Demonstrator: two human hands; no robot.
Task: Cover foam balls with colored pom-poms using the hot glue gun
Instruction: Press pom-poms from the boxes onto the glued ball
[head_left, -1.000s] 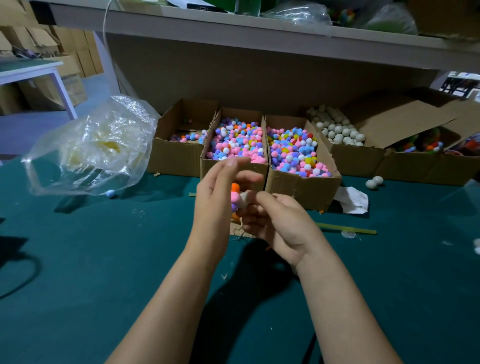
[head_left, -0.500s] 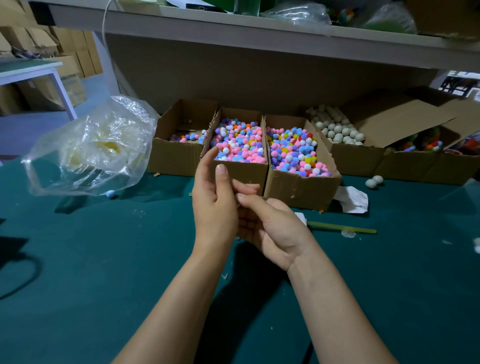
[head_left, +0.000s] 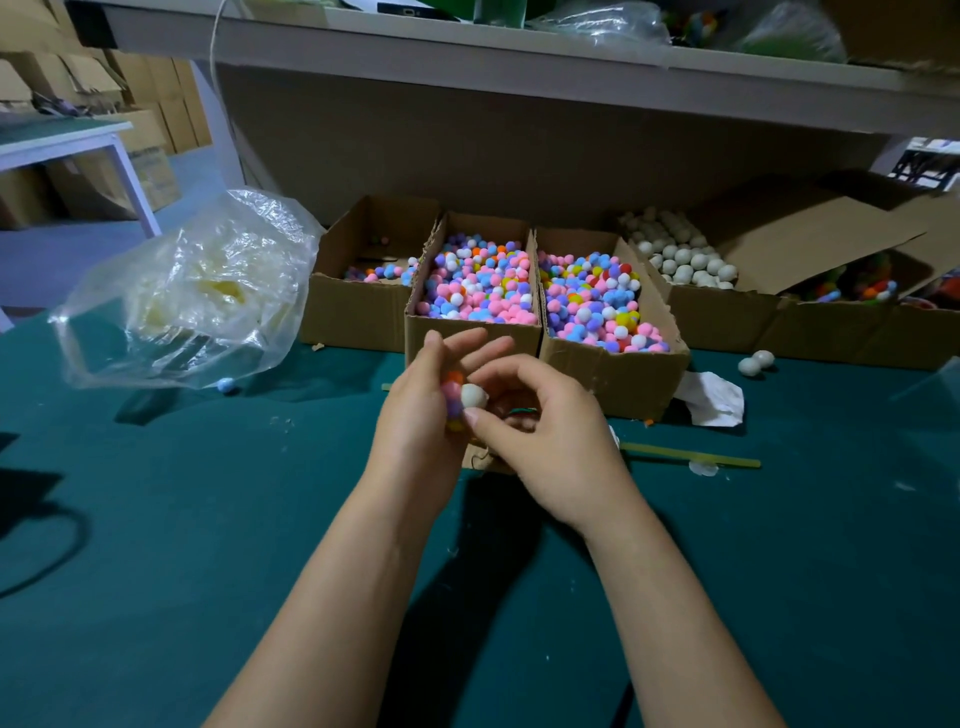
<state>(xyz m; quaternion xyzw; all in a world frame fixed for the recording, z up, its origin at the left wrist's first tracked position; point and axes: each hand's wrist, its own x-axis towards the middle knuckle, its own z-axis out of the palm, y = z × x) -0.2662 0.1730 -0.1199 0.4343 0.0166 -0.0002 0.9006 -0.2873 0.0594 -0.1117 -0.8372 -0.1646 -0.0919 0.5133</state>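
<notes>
The left hand (head_left: 415, 421) has its fingers (head_left: 447, 343) nearly straight and slightly spread, pointing up, with a small white foam ball (head_left: 474, 396) lying against the palm side. The right hand (head_left: 550, 447) has curled fingers (head_left: 514, 371), with the forefinger over the ball and the thumb under it, pinching it.

Both hands are just in front of the middle brown cardboard box of pink, blue and white pom-poms (head_left: 527, 332), above the dark green worktop (head_left: 182, 519). Right of that box is a second cardboard box of mixed pom-poms (head_left: 613, 379), with a box of plain white balls (head_left: 717, 317) beyond it. To its left are a nearly empty box (head_left: 353, 317) and a crumpled clear plastic bag (head_left: 197, 291). A thin yellow-green stick (head_left: 691, 459) lies front-right of it.

The ball shows bare white towards the right hand. Orange, pink, purple and yellow pom-poms cling to its other side.
</notes>
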